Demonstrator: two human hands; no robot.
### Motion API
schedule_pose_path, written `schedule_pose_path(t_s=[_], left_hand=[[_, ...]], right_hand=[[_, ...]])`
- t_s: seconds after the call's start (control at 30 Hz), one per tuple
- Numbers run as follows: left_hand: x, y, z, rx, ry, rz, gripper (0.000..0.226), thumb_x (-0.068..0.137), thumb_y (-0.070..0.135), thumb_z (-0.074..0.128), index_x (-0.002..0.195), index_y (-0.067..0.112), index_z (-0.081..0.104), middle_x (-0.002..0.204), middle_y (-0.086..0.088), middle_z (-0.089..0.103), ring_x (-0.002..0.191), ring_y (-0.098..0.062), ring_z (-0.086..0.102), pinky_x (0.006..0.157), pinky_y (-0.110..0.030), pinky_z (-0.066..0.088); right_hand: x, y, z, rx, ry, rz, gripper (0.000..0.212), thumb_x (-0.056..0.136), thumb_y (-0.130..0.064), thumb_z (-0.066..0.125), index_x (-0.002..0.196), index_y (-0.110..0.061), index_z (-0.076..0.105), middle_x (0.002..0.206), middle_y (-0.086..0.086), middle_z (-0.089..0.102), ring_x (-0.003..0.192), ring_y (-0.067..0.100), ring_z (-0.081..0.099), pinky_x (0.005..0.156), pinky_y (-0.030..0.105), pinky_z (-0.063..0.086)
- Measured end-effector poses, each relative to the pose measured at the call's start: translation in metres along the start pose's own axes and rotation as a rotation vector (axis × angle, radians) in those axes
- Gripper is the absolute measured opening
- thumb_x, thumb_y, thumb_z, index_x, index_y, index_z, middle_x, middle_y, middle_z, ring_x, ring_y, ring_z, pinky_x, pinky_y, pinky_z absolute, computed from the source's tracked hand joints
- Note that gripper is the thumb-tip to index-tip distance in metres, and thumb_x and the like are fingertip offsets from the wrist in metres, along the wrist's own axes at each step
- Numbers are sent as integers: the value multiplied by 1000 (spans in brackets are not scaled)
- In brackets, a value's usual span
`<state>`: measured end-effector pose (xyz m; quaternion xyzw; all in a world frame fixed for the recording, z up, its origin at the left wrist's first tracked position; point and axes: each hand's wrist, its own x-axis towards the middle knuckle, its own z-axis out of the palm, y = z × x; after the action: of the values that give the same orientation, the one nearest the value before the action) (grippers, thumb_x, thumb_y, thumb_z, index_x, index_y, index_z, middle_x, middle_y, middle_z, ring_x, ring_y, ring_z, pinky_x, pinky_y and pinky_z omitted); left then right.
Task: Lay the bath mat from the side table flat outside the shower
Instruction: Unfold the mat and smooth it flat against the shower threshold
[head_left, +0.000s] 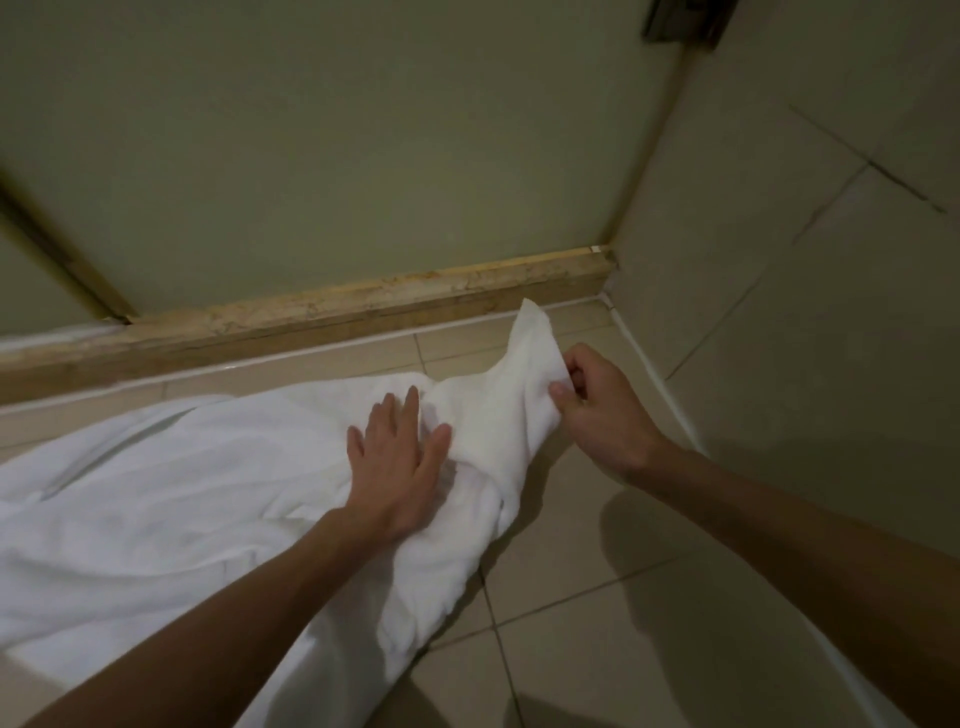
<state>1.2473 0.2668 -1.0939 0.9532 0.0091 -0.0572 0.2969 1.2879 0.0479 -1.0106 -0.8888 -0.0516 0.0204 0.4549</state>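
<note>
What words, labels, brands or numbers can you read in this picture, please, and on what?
None can be read. The white bath mat shows no label or logo; the floor tiles, wooden sill and wall are plain. The dark fitting at top right is too blurred to tell.

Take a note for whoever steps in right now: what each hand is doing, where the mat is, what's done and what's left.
Left hand: fingers straight, pressing flat on the bath mat.
Right hand: pinches the mat's raised corner.
Mat: on the tiled floor alongside the curb, rumpled, its right end lifted and bunched.
Done: the mat is down on the floor.
Left: probably draw the corner out to the right, lay it down and smooth the wrinkles.
</note>
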Motion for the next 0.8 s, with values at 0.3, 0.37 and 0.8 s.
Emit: schedule_pose_path(t_s=[0.3, 0.37, 0.8], left_hand=[[18, -44, -4, 439, -187, -43, 63, 90, 59, -3, 148, 37, -12, 156, 7, -25, 142, -22, -25, 102, -66, -19], [17, -46, -3, 457, -186, -44, 63, 89, 61, -3, 147, 38, -16, 155, 7, -28, 141, -23, -28, 101, -66, -20], [-36, 17, 10, 290, -218, 120, 70, 87, 68, -2, 147, 36, -17, 159, -5, -17, 144, -26, -19, 112, -58, -11]], right_hand=[[17, -28, -29, -21, 103, 57, 11, 87, -10, 52, 94, -13, 61, 93, 6, 67, 87, 22, 63, 77, 37, 52], [19, -26, -34, -14, 87, 98, 11, 86, -9, 53, 91, -10, 63, 91, 10, 68, 87, 26, 64, 80, 43, 53], [-25, 36, -9, 156, -42, 313, 40, 79, 20, 43, 110, 3, 61, 95, 13, 68, 79, 10, 62, 67, 18, 46]])
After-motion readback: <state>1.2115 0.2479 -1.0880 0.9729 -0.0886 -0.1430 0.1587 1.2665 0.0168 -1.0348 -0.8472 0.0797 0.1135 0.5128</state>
